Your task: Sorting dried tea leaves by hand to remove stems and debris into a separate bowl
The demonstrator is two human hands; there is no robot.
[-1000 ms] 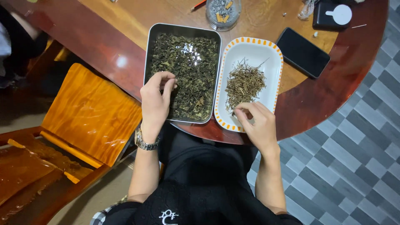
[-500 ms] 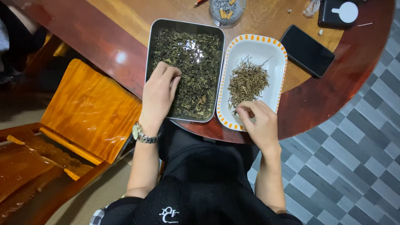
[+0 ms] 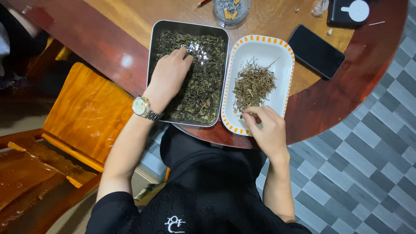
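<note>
Head view, only view. Landmark: the metal tray (image 3: 156,47) of dark dried leaves (image 3: 203,82) on the round wooden table (image 3: 130,21).

Left hand (image 3: 169,78) lies inside the tray, palm down on the leaves, fingers loosely spread and lightly curled; fingertips reach up toward the tray's middle. Compared with half a second ago it has slid further up into the leaf bed, from the tray's near-left part. Whether it holds any leaf underneath, cannot tell.

Right hand (image 3: 266,130) sits right of the tray, at the near rim of the white orange-edged dish (image 3: 281,56). Thumb and forefinger pinched together over the dish edge; anything pinched is too small to make out. Position roughly unchanged.

Pile of pale stems (image 3: 253,84) in the dish, just beyond the right hand.

Judgement: sorting continues, the left hand raking for stems while the right hand drops them.

Right of the dish: dark phone (image 3: 316,51). Beyond the tray: glass ashtray (image 3: 232,11).
</note>
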